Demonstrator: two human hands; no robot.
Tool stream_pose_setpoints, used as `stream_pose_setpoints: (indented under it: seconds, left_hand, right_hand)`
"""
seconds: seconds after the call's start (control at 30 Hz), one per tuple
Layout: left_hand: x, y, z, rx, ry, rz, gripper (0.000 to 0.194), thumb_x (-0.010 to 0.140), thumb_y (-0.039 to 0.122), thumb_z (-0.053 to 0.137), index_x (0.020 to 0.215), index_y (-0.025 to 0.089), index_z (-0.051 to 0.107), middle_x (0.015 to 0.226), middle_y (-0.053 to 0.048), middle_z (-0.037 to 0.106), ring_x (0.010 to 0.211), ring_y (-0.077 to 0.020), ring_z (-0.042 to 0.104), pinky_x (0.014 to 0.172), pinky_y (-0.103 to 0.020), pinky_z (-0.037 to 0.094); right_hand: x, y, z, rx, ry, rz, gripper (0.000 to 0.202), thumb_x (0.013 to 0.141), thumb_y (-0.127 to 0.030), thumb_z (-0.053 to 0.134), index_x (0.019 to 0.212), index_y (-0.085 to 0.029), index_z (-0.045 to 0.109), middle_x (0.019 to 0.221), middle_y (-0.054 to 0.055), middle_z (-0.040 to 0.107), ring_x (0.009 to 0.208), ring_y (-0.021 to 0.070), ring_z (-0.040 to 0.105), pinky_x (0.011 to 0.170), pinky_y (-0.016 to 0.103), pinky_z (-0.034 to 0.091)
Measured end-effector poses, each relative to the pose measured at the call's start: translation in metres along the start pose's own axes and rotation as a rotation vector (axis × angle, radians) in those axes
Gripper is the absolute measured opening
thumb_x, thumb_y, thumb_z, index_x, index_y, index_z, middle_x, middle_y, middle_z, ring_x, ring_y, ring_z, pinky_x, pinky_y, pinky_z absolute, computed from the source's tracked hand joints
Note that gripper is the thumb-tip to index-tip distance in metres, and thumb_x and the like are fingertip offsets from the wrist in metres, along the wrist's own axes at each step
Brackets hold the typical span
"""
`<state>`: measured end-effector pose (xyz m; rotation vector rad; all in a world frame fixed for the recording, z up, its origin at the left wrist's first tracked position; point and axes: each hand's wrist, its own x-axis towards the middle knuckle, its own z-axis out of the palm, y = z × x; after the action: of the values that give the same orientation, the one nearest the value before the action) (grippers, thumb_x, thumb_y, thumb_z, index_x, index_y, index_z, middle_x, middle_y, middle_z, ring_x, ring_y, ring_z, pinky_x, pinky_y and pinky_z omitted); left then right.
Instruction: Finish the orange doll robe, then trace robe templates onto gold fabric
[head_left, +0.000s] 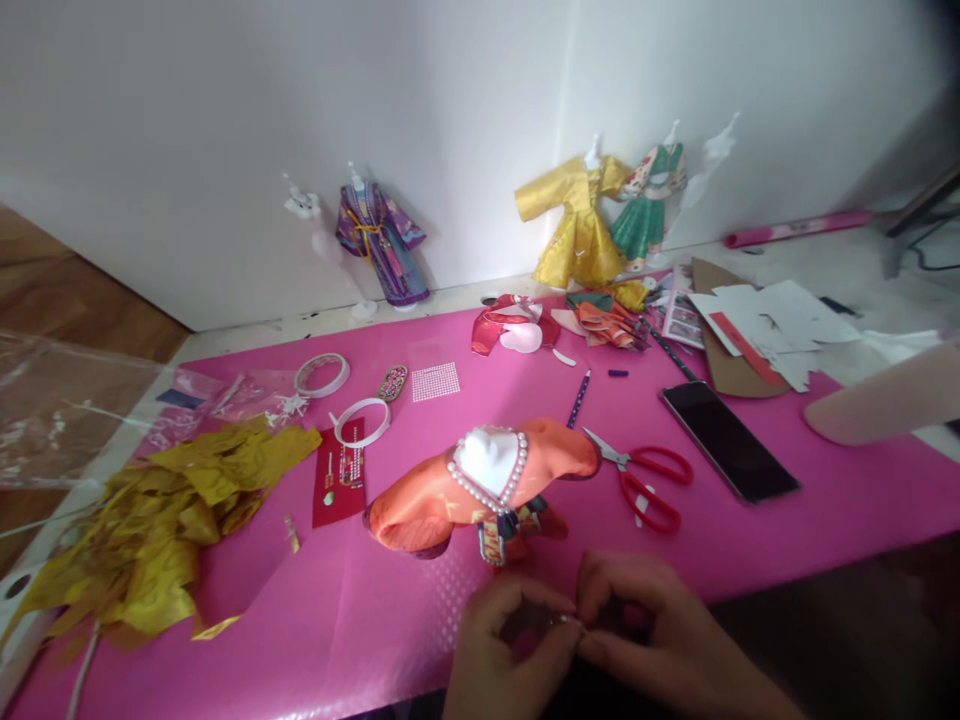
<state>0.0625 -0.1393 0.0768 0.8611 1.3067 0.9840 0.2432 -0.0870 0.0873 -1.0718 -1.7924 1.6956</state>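
Observation:
At the front edge of the pink table, my left hand (514, 645) and my right hand (652, 625) meet with fingertips pinched together. Between them is a small shiny piece (566, 620), too small and blurred to name. Just beyond my hands stands a doll mannequin (484, 455) wearing an orange robe (420, 500). Its neckline is edged with pearl beads (501, 503), and a dark patterned sash hangs at its waist. To the right of the doll lie red-handled scissors (652, 490), blades partly spread.
Yellow fabric scraps (165, 520) and tape rolls (322, 375) lie left, near a red card (339, 480) and a pearl sticker sheet (436, 382). A phone (727, 440) and a pink cylinder (885, 395) are right. Dressed dolls (577, 220) line the wall.

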Motion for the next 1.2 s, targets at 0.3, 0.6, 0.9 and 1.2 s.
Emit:
stream_pose_setpoints:
  seconds: [0.3,0.6,0.9,1.2]
  left_hand:
    - [0.002,0.002,-0.006,-0.362,-0.283,-0.213,0.043,0.059,0.043,0.092,0.079,0.016,0.064,0.066,0.004,0.062,0.053,-0.0057,0.051,0.050,-0.017,0.041]
    - [0.002,0.009,-0.006,-0.535,-0.247,-0.297,0.037,0.055,0.034,0.094,0.073,0.015,0.067,0.064,0.002,0.065,0.051,-0.0071,0.054,0.045,-0.017,0.039]
    - [-0.001,0.014,-0.006,-0.261,-0.181,-0.210,0.034,0.059,0.042,0.091,0.079,0.018,0.076,0.073,-0.002,0.072,0.066,-0.0118,0.063,0.062,-0.020,0.046]
    - [-0.022,0.023,-0.010,0.387,0.154,0.484,0.013,0.079,0.024,0.077,0.090,0.029,0.081,0.073,-0.005,0.074,0.064,-0.0170,0.067,0.059,-0.023,0.051]
  right_hand:
    - [-0.004,0.010,-0.001,0.304,0.022,0.120,0.036,0.080,-0.045,0.077,0.073,-0.017,0.055,0.076,0.001,0.059,0.071,0.0127,0.054,0.064,0.024,0.040]
    - [0.000,0.010,0.008,0.513,0.066,0.166,0.039,0.072,-0.041,0.086,0.074,-0.017,0.056,0.065,-0.003,0.059,0.051,0.0064,0.050,0.046,0.017,0.037]
    - [-0.005,0.006,0.005,0.392,0.074,0.180,0.030,0.072,-0.039,0.086,0.076,-0.015,0.067,0.065,-0.001,0.063,0.051,0.0053,0.050,0.049,0.016,0.038]
    - [-0.003,-0.020,-0.006,-0.046,0.121,-0.128,0.006,0.074,-0.021,0.080,0.070,-0.021,0.075,0.066,0.002,0.071,0.060,0.0142,0.065,0.053,0.020,0.047]
